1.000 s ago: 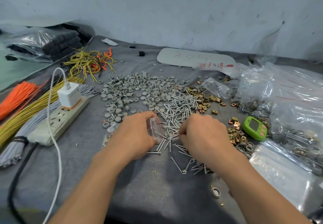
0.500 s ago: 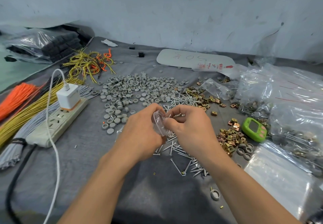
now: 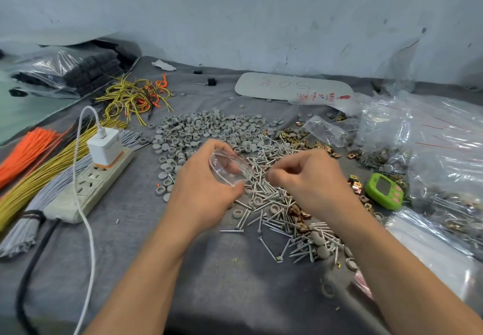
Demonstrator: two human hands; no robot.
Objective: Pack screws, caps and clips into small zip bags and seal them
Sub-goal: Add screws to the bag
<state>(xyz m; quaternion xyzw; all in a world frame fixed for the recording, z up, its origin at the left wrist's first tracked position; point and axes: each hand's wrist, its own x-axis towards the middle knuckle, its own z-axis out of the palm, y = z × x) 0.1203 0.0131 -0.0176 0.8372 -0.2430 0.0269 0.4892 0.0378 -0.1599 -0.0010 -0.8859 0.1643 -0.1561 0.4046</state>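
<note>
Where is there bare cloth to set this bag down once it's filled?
Best: the grey cloth at the near edge, this side of the screws. Also the patch between the power strip and the left hand. Crowded: caps, screws and clips at centre, plastic bags on the right, wire bundles on the left.

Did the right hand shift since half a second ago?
Yes. The right hand has drawn rightward, away from the zip bag held by the left hand, toward the green timer.
</note>
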